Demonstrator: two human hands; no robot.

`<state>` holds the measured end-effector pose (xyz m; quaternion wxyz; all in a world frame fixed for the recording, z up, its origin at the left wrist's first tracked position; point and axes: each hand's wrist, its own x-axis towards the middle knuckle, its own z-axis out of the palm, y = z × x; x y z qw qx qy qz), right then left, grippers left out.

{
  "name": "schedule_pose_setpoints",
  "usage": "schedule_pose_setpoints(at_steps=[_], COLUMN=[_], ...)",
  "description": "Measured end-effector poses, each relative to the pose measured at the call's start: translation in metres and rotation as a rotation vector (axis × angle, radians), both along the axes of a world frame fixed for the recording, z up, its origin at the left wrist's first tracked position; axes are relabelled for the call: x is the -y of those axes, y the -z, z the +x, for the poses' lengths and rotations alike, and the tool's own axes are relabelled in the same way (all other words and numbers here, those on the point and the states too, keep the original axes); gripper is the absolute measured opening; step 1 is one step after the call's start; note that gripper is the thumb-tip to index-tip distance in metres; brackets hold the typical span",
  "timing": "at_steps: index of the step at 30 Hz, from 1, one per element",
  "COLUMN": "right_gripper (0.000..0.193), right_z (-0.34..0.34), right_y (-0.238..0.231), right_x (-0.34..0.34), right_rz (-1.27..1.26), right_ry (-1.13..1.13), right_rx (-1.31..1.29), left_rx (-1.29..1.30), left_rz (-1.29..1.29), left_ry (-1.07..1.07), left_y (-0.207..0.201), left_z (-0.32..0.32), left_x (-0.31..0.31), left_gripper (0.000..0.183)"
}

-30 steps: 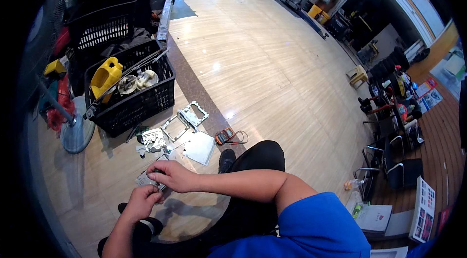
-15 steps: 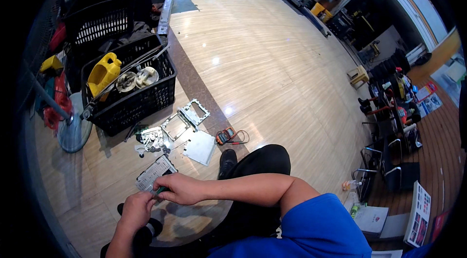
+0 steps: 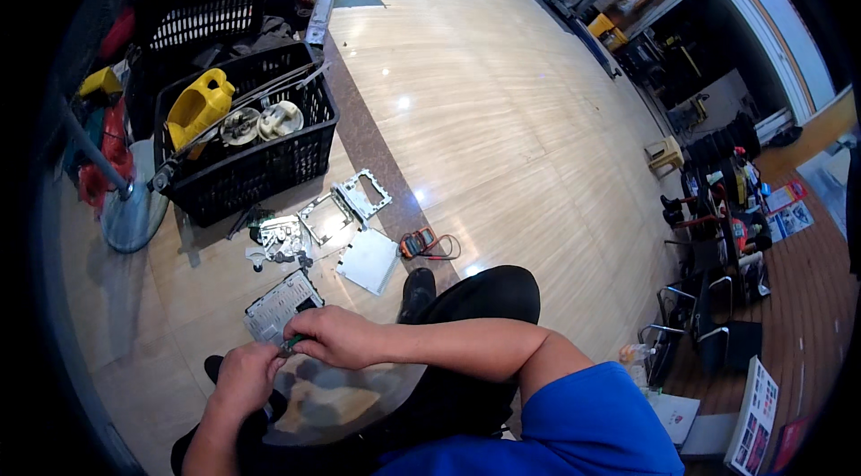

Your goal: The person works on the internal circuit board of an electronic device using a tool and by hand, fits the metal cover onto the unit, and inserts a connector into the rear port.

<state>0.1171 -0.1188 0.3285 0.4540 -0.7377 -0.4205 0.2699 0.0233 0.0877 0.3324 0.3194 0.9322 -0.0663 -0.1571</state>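
head | right hand (image 3: 336,337) closed on green-handled tool (image 3: 289,346) | left hand (image 3: 242,377) curled, fingertips touching tool tip

A black plastic crate (image 3: 242,162) holding a yellow jug (image 3: 199,106) stands on the wooden floor (image 3: 502,117), with metal frames (image 3: 345,207), a white panel (image 3: 369,261) and a small orange meter (image 3: 419,244) lying nearby.

Metal panels (image 3: 345,207) and black crate (image 3: 242,144) crowd ahead; right floor (image 3: 520,117) open.
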Motion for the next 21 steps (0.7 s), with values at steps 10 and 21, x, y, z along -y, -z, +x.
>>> schedule_pose_setpoints(at_steps=[10, 21], right_gripper=[0.021, 0.022], right_z=[-0.002, -0.011], right_y=[0.003, 0.009], right_x=[-0.002, -0.020], right_rz=[0.045, 0.008], right_ry=[0.018, -0.068], right_rx=[-0.038, -0.080], left_rx=[-0.019, -0.054], left_rz=[-0.039, 0.000], left_ry=[-0.015, -0.019], left_y=[0.006, 0.012], left_z=[0.000, -0.012], left_x=[-0.008, -0.019], left_gripper=[0.012, 0.012])
